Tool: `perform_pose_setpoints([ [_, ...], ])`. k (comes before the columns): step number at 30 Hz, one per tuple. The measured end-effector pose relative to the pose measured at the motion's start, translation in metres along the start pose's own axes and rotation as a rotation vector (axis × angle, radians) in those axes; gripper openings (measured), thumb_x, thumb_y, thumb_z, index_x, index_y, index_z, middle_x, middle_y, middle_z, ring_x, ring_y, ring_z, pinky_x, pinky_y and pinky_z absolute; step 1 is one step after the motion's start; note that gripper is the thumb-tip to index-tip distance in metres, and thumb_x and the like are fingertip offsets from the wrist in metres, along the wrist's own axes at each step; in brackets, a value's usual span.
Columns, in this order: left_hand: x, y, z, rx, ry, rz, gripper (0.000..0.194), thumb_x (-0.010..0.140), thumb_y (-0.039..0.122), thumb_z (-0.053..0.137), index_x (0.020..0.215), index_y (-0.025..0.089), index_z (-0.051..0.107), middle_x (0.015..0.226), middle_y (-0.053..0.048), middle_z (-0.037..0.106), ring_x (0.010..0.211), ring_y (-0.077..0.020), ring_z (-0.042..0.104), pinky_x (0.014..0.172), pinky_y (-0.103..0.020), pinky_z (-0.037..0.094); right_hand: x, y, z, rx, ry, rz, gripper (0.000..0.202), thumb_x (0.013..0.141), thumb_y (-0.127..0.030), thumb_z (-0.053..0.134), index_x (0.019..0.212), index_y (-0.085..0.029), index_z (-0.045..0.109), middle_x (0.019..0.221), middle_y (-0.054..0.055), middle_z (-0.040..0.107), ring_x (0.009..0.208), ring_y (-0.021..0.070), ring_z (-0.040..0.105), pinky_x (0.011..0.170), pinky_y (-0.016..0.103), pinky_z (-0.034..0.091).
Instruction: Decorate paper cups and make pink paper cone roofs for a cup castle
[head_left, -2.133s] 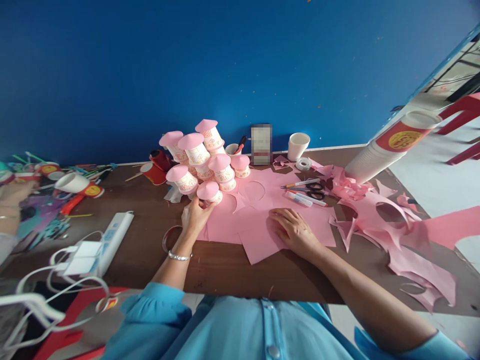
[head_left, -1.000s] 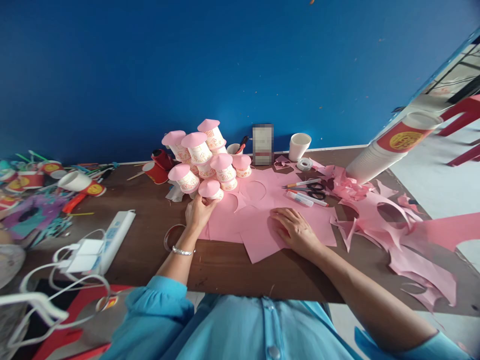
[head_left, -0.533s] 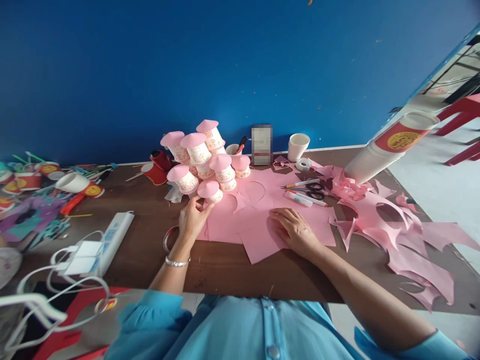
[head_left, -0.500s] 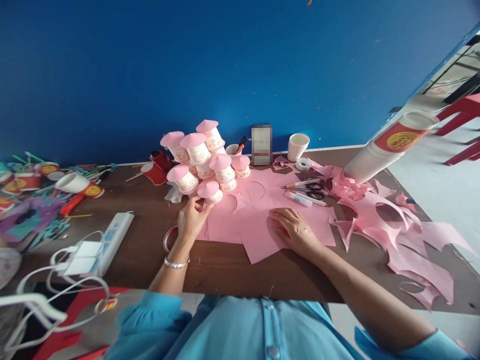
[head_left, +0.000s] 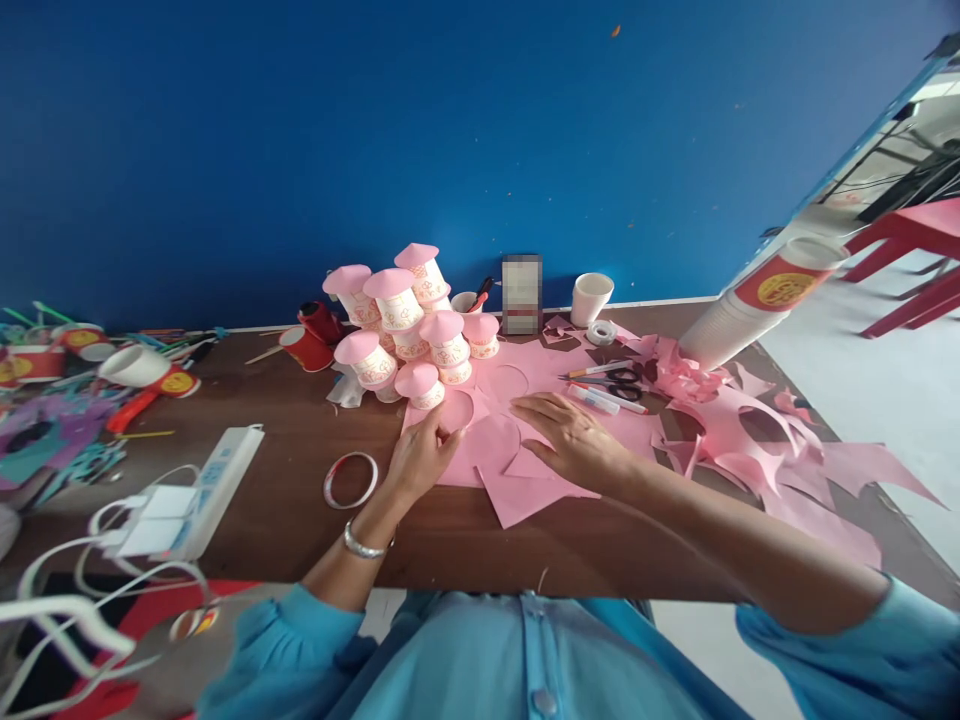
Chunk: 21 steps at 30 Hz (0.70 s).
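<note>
Brown table [head_left: 300, 500]: both hands flat on pink paper [head_left: 525, 490].

Daylight came from the right, where the floor [head_left: 862, 380] washed out bright. The wall [head_left: 300, 130] darkened toward the left, and the wide lens bent the table [head_left: 300, 500] edges.

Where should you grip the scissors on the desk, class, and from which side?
Grip the scissors by the black loop handles, coming from above on the right: they lie flat, handles showing, blades hidden among the pens, so the handles are the safe part.
</note>
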<state>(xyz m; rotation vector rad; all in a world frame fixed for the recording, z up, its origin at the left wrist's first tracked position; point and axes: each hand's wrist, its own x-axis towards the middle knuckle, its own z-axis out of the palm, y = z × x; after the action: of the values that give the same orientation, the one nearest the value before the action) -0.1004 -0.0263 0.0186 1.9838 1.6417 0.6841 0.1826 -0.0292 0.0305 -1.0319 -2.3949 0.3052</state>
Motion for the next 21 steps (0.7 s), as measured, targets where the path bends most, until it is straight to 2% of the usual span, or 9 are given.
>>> perform_pose_setpoints([
  [5, 0.022, 0.005, 0.021, -0.323, -0.071, -0.049, 0.083, 0.092, 0.041, 0.06, 0.159, 0.005, 0.027, 0.082, -0.003, 0.072, 0.075, -0.0198, 0.068, 0.072, -0.032, 0.052, 0.044, 0.012, 0.032, 0.001, -0.024, 0.003, 0.052, 0.094, -0.02, 0.066, 0.144, -0.018, 0.054, 0.14, 0.018, 0.065, 0.133, 0.033, 0.058, 0.112, 0.058, 0.052],
  [9, 0.034, 0.005, 0.032, -0.4, -0.079, -0.082, 0.09, 0.091, 0.036, 0.062, 0.163, 0.008, 0.016, 0.082, -0.002, 0.072, 0.078, -0.0209, 0.068, 0.074, -0.034, 0.051, 0.054, 0.021, 0.046, 0.011, -0.007, 0.039, 0.049, 0.094, -0.02, 0.066, 0.142, -0.016, 0.055, 0.142, 0.018, 0.063, 0.133, 0.0334, 0.057, 0.114, 0.058, 0.05],
  [15, 0.04, -0.002, 0.036, -0.45, -0.043, -0.097, 0.094, 0.089, 0.03, 0.067, 0.165, 0.016, 0.013, 0.08, 0.001, 0.072, 0.072, -0.0188, 0.067, 0.073, -0.034, 0.051, 0.053, 0.025, 0.051, 0.017, -0.04, 0.08, 0.048, 0.093, -0.02, 0.068, 0.139, -0.015, 0.057, 0.141, 0.019, 0.064, 0.134, 0.0325, 0.056, 0.115, 0.054, 0.05],
  [21, 0.045, -0.002, 0.037, -0.339, 0.021, -0.08, 0.077, 0.089, 0.029, 0.07, 0.157, 0.018, 0.037, 0.08, 0.0, 0.073, 0.07, -0.0202, 0.066, 0.072, -0.035, 0.052, 0.051, 0.03, 0.059, 0.035, -0.039, 0.072, 0.049, 0.093, -0.02, 0.067, 0.141, -0.019, 0.056, 0.141, 0.017, 0.063, 0.135, 0.0316, 0.056, 0.115, 0.055, 0.05],
])
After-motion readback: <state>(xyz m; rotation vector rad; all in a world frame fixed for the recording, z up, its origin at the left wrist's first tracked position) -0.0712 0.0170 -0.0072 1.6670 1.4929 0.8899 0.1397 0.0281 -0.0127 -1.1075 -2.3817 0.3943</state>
